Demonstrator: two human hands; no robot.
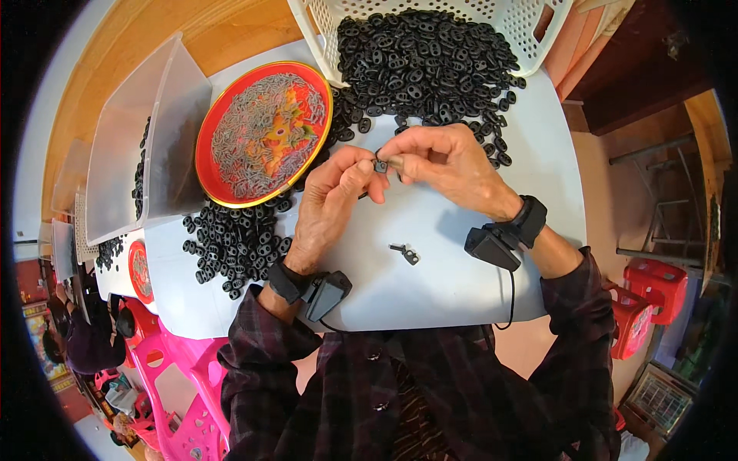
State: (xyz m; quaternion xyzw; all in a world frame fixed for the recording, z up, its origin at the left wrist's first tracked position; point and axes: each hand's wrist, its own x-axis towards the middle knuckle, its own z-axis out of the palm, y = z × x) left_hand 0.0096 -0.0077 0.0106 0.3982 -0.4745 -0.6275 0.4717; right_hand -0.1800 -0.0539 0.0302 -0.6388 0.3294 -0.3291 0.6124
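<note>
My left hand (332, 198) and my right hand (447, 164) meet above the white table (453, 269), both pinching one small black oval piece (380, 165) with a grey metal pin in it. A finished piece with a pin (405, 253) lies on the table below my hands. A heap of black oval pieces (430, 65) spills from a tipped white basket (523, 23) beyond my hands. A round red tray (264, 133) full of small grey metal pins sits to the left. More black pieces (238, 242) lie beside my left wrist.
A clear plastic bin (142, 138) stands at the far left with some black pieces in it. Pink plastic stools (181, 384) are at lower left, red stools (649, 296) at right. Each wrist carries a black strapped device.
</note>
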